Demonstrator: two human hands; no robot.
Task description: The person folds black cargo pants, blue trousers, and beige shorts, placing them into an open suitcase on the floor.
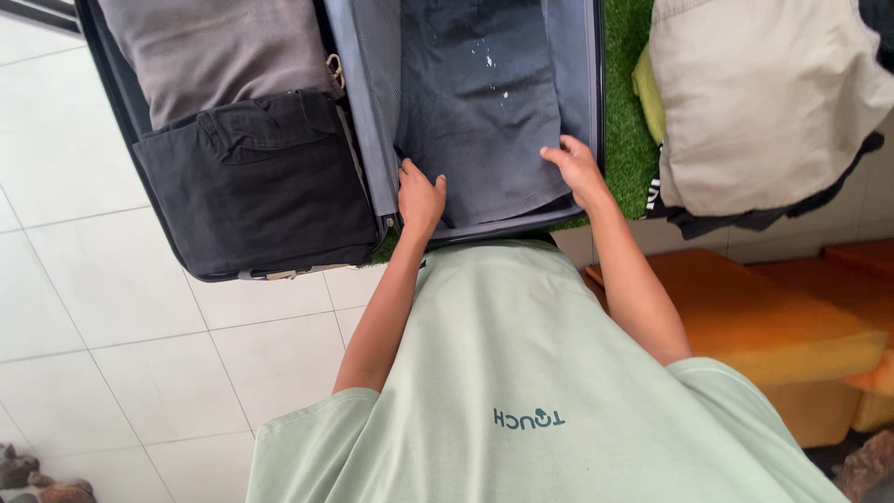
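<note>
Two hands press down on a folded dark grey garment (480,121) that lies in the right half of an open suitcase (582,112). The left hand (421,198) rests flat on the near left corner of the garment, fingers spread a little and thumb out to the side, just beside the grey central divider (358,102). The right hand (577,169) lies on the near right edge of the same garment, fingers loosely extended towards the suitcase wall; neither hand is closed around anything. The garment shows a few pale specks near its top.

In the left half of the suitcase lie folded black trousers (256,182), and beyond them a folded grey-brown garment (219,51), the two touching. The suitcase sits partly on white floor tiles (84,307) and partly on a strip of green artificial turf (626,102). To the right of the turf a beige garment (764,98) lies over darker clothing. Nearer, on the right, are orange cushions (764,317). The person wears a pale green t-shirt (521,373).
</note>
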